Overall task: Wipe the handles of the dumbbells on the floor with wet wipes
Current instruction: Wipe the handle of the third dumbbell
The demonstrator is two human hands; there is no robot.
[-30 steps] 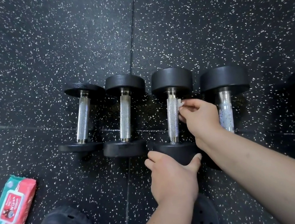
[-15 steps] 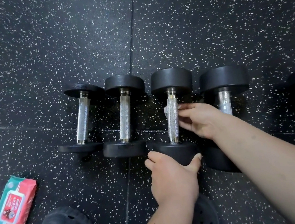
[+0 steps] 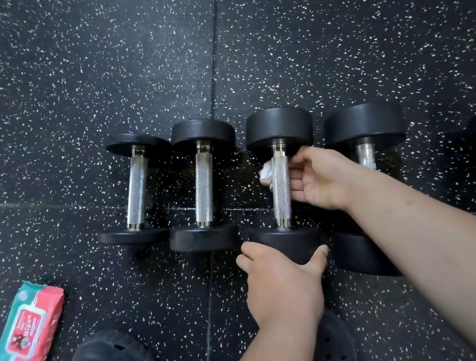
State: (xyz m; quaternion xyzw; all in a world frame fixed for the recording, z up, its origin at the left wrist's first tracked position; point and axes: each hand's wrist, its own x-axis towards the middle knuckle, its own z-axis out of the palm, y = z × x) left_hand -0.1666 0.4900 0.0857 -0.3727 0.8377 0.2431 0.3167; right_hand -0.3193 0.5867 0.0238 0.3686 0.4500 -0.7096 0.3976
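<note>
Four dumbbells lay side by side on the floor (image 3: 64, 82), and the work stood at the third dumbbell (image 3: 278, 127) from the left. The right hand (image 3: 319, 178) had its fingers curled behind that dumbbell's handle (image 3: 282, 195), near the far end, and held a crumpled white wipe (image 3: 266, 175) against the metal; a wad of it showed on the handle's left side. The left hand (image 3: 282, 284) clasped the near head of the same dumbbell, thumb on one side and fingers on the other, probably to keep it from rolling. The wipe sat high on the handle, so the lower stretch down to the near collar looked yet to be covered in this pass. Whether the first dumbbell (image 3: 136, 194) and second dumbbell (image 3: 203, 188) were already cleaned could not be told from their shine, nor could the fourth dumbbell (image 3: 366, 156), half hidden by the right forearm. So at least one handle was in progress and, by a fair guess, one or more remained. A dark round shape at the right edge might have been another dumbbell; it was too cut off to say. The pack (image 3: 28, 329) of wipes lay well apart to the left, within reach if a fresh one were wanted.
</note>
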